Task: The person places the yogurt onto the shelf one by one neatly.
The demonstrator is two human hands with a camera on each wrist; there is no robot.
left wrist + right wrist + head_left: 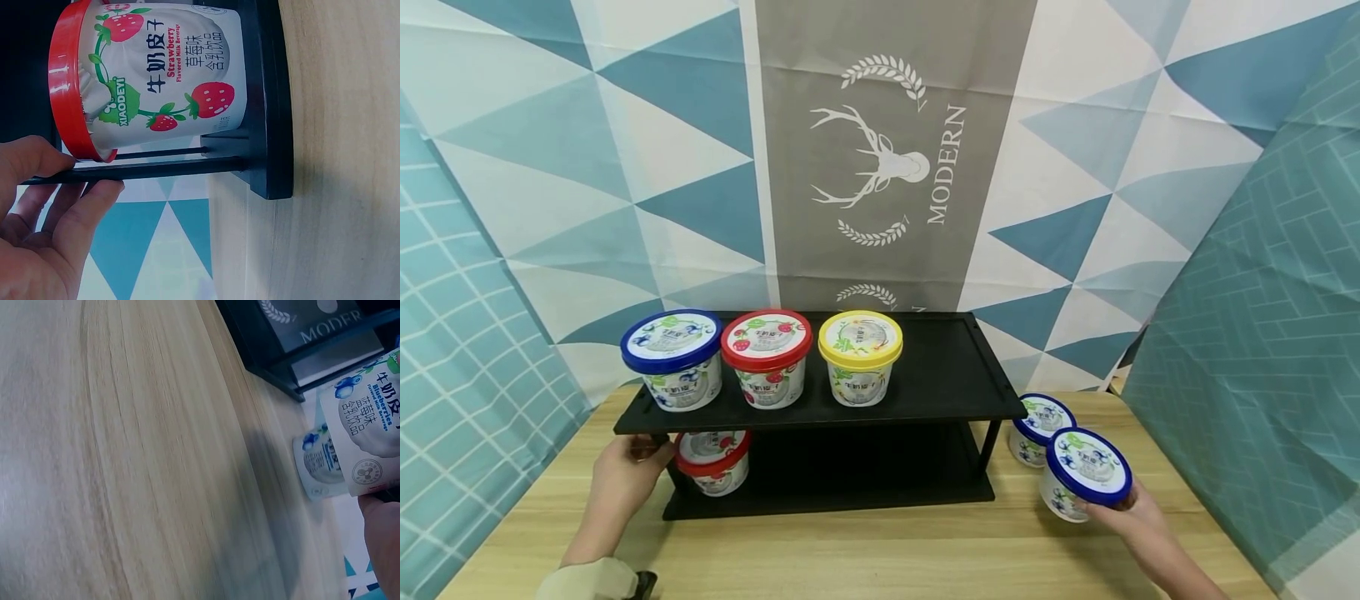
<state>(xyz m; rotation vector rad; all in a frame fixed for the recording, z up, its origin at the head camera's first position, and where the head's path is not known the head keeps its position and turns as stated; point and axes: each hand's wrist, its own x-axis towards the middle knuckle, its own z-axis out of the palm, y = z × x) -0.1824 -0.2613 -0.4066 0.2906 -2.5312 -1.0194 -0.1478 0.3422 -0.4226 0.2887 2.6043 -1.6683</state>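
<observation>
My left hand [625, 475] is at the left end of a black two-tier rack [951, 367], thumb and fingers pinching its thin corner post [169, 167]. Right beside that post, a red-lidded strawberry milk cup [156, 69] stands on the lower tier. Off the rack's right side, my right hand [1127, 517] grips a blue-lidded blueberry milk cup [1090, 462], slightly tilted and held above the table. Behind it, a second blue-lidded cup [1043, 415] stands on the wood, partly hidden. In the right wrist view the held cup is cut off by the frame edge.
On the upper tier stand a blue-lidded cup [673, 358], a red-lidded cup [767, 358] and a yellow-lidded cup [861, 358], in a row toward the left. The rack rests on a wooden table [850, 558]. Patterned cloth [880, 167] hangs behind.
</observation>
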